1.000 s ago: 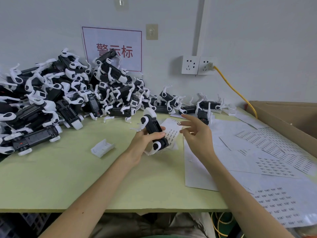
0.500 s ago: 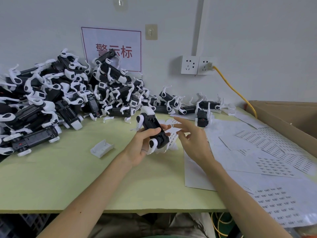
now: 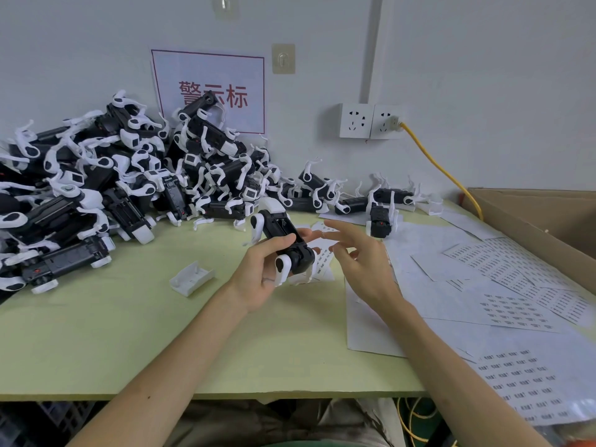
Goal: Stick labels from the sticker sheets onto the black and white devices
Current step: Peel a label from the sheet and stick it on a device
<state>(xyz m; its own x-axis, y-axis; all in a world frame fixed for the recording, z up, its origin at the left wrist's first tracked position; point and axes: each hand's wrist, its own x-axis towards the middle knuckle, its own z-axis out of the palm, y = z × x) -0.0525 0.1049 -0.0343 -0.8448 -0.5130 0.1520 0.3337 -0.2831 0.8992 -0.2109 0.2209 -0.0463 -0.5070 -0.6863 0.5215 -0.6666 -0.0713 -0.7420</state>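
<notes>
My left hand [image 3: 263, 272] grips a black and white device [image 3: 283, 237] above the green table [image 3: 113, 333], thumb across its black body. My right hand [image 3: 361, 262] hovers just right of the device, fingers spread and loosely bent, fingertips close to its upper side; whether a label sits on a fingertip I cannot tell. A small sticker sheet [image 3: 322, 253] lies under the device. Larger sticker sheets [image 3: 509, 304] with rows of labels cover the table's right side. A big pile of devices [image 3: 106, 185] fills the left rear.
A loose white plastic cover [image 3: 192, 278] lies on the table left of my hands. More devices [image 3: 380, 217] stand along the wall. A cardboard box [image 3: 548, 217] is at the right edge. A yellow cable [image 3: 442, 169] runs from the wall socket [image 3: 371, 121].
My right hand moved left from over the sheets to the device's upper side. My left hand tilted the device and lifted it slightly toward the right hand.
</notes>
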